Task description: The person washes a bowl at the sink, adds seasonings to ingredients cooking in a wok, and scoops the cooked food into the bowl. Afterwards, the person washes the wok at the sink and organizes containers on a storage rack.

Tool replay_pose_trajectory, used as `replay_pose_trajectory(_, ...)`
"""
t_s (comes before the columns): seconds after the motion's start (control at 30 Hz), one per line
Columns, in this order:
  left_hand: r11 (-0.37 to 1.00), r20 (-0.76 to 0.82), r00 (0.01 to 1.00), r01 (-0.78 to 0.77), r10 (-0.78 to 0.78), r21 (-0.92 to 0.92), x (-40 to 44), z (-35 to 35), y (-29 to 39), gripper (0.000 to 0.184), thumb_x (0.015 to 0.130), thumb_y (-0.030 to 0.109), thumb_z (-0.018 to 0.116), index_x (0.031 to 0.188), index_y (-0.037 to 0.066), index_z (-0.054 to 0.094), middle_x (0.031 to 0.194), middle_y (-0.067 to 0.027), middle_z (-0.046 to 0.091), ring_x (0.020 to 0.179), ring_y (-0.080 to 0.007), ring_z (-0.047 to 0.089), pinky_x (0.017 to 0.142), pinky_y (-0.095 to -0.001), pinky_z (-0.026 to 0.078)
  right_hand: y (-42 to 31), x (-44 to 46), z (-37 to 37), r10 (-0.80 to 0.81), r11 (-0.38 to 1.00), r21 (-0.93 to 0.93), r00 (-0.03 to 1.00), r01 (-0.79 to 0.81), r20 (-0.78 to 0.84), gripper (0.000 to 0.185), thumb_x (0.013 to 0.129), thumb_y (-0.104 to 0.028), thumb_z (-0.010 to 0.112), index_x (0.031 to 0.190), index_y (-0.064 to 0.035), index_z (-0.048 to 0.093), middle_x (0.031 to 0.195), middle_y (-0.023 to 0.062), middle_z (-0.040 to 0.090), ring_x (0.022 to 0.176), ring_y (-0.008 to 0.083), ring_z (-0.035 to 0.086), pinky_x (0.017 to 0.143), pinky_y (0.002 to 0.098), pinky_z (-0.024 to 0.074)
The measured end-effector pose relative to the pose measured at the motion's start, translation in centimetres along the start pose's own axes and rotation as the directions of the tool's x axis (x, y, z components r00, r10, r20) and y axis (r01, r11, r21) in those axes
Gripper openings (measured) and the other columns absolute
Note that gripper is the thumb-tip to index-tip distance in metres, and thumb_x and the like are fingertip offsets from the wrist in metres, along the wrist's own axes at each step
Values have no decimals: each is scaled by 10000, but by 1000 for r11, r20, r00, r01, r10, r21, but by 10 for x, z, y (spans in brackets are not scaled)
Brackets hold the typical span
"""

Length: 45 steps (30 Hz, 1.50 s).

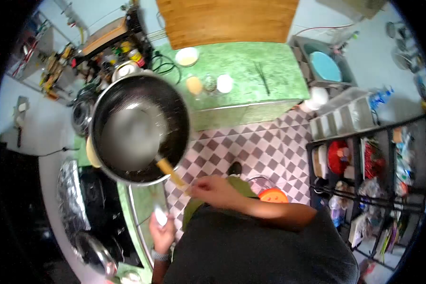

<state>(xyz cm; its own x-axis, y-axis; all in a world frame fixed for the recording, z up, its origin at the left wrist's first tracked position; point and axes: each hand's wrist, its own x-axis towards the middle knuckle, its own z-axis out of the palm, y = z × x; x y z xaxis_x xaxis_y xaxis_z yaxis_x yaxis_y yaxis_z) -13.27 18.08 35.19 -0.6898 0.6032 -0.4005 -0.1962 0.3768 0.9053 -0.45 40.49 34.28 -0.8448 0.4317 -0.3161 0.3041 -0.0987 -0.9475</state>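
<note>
A large dark wok [175,116] with a pale rim fills the left of the view. Its middle is a blurred pale grey round area, and I cannot tell if this is liquid or a utensil's head. My right hand [214,190] is closed on the end of a yellow-handled cooking utensil [169,171], which reaches over the wok's near rim; its head is not clear. Below the wok, my left hand [162,233] is closed around a small white object [160,217], blurred, whose kind I cannot make out.
Along the green counter [239,64] stand a white bowl [187,57], several small containers and dark thin strands [261,78]. A black stove [97,199] and foil [70,199] lie at left. At right are a sink with a blue basin [325,66] and loaded shelves [364,165]. An orange stool [273,195] is nearby.
</note>
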Motion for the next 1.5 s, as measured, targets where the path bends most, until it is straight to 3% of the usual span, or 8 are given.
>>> replay_pose_trajectory(0.07,997,54,998,9,-13,76,11,27,9,114,903,3,620,945,68,536,673,67,502,538,6,402,467,-177,305,-17,-24,-41,-43,980,-198,985,10,-164,420,924,-423,624,876,-16,715,722,165,674,641,295,662,609,392,506)
replay_pose_trajectory(0.17,977,150,986,-105,77,188,35,78,20,101,878,13,638,903,49,547,713,61,491,578,-11,387,501,-212,315,-44,-52,-105,-3,943,-323,966,-84,-260,336,914,-353,654,836,-28,684,707,139,667,655,292,662,586,373,502)
replay_pose_trajectory(0.37,958,336,934,-195,117,208,82,188,55,121,876,19,649,867,50,532,642,79,439,564,-12,375,492,-216,295,-54,-61,-216,-456,624,-778,775,-73,-438,287,813,-290,741,889,-69,573,793,102,603,670,265,635,538,368,493)
replay_pose_trajectory(0.53,960,508,858,-205,81,192,111,278,84,122,881,12,645,868,58,533,633,85,422,550,-7,367,485,-213,290,-31,-83,-272,-332,526,-728,682,-440,-652,459,780,-409,759,933,-31,548,923,179,602,824,330,624,608,410,498)
replay_pose_trajectory(0.73,911,649,757,-318,77,263,154,364,102,125,849,64,673,878,41,554,670,2,499,604,-88,466,547,-267,384,0,-96,-326,-100,599,-454,501,-659,-859,283,868,-297,651,908,-40,538,769,145,647,721,365,656,652,472,520)
replay_pose_trajectory(1.0,816,780,626,-453,3,360,239,525,129,221,858,186,666,931,0,572,740,-149,608,665,-253,588,626,-396,460,4,-123,-440,-125,669,-293,285,-683,-950,234,932,-260,589,959,-42,508,710,210,636,634,414,637,573,511,504)
replay_pose_trajectory(1.17,720,819,545,-640,179,269,302,652,132,257,829,205,630,953,-16,587,798,-258,625,751,-441,615,676,-492,472,4,-136,-528,-117,622,-214,182,-753,-976,236,951,-246,574,961,-24,495,728,246,629,678,466,620,605,545,486)
replay_pose_trajectory(1.5,529,845,492,-784,209,325,374,842,131,242,816,180,623,902,-34,549,796,-297,627,784,-483,620,704,-544,488,51,-151,-696,-77,640,-156,139,-753,-987,236,953,-253,579,996,-33,506,749,246,632,679,465,620,600,558,478)
